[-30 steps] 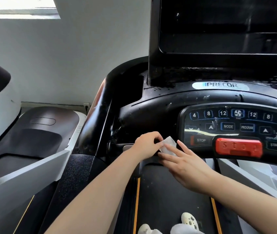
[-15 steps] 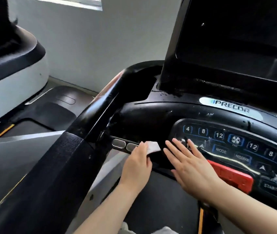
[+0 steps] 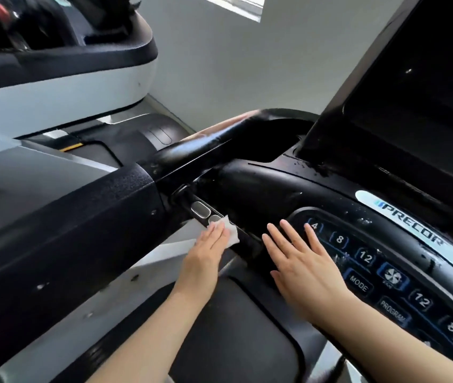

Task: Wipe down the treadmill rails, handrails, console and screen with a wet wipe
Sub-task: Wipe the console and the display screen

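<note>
Left hand (image 3: 206,254) grip flat on wet wipe (image 3: 36,233) along bar, toward handrail (image 3: 62,236); right hand (image 3: 300,261) spread.

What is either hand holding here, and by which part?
Nothing is gripped. The left hand presses the white wet wipe flat under straight fingers, covering its near part; the right hand is open and empty.

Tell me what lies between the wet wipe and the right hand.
Only the bare black lower edge of the console, in the head view, between wet wipe and right hand.
</note>
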The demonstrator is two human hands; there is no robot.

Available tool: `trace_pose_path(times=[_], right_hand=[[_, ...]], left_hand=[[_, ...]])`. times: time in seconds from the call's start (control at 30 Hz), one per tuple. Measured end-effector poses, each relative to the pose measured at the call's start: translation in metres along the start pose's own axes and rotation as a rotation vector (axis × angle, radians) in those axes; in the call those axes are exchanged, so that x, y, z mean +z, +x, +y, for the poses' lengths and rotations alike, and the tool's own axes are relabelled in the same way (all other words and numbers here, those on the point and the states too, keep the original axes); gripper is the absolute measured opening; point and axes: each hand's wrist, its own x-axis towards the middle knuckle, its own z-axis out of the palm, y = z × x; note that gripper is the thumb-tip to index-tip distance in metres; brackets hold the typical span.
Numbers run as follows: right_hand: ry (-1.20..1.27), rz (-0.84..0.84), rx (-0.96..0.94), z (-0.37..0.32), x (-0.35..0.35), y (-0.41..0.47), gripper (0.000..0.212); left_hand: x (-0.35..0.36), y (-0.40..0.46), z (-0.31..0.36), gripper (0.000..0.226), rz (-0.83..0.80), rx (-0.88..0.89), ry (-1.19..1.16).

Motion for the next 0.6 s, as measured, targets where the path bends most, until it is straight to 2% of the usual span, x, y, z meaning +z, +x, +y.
trace_pose_path(times=[0.07,0.23,0.27,0.3,0.37,0.43,0.5,0.6], right_hand=[[0.013,0.009,0.009,-0.003,0.002,0.003,0.068],[0.013,0.039,0.013,-0.005,0.005,0.006,0.069],[0.01,0.042,0.009,-0.005,0.004,0.006,0.069],[0.009,0.043,0.008,-0.005,0.003,0.006,0.069],[0.003,0.047,0.005,-0.005,0.002,0.006,0.068],[-0.006,0.053,0.001,-0.005,0.002,0.006,0.065],[0.004,0.052,0.004,-0.005,0.001,0.009,0.059],[0.029,0.051,0.033,-0.007,-0.004,0.013,0.04]], left_hand=[[0.007,-0.002,0.01,0.053,0.047,-0.099,-0.052],[0.012,-0.021,0.023,0.05,-0.027,0.158,-0.076],[0.01,-0.015,0.017,0.049,-0.003,0.155,-0.056],[0.009,-0.007,0.009,0.049,0.019,0.1,-0.045],[0.004,0.01,0.002,0.053,0.063,-0.128,-0.081],[0.004,0.016,0.005,0.053,0.065,-0.216,-0.102],[0.006,0.007,0.016,0.052,0.054,-0.127,-0.075],[0.01,-0.017,0.027,0.056,-0.096,0.105,-0.08]])
